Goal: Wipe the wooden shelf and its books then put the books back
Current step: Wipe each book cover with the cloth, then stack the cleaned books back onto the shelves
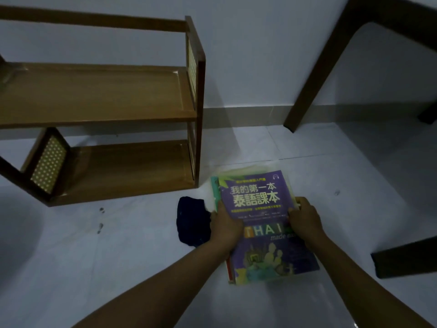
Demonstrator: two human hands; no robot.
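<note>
Both hands' fingers (221, 210) grip book stack (260, 223) sides.

The scene is dim, with a cold bluish cast over the white floor (118, 268) and wall. A soft glare patch lies on the tiles at the lower right of the frame. Broad, soft-edged shadows darken the lower left and right side. Wide-angle distortion bends the wooden shelf (99, 95) at the upper left. Detail is soft and slightly smeared throughout.
</note>
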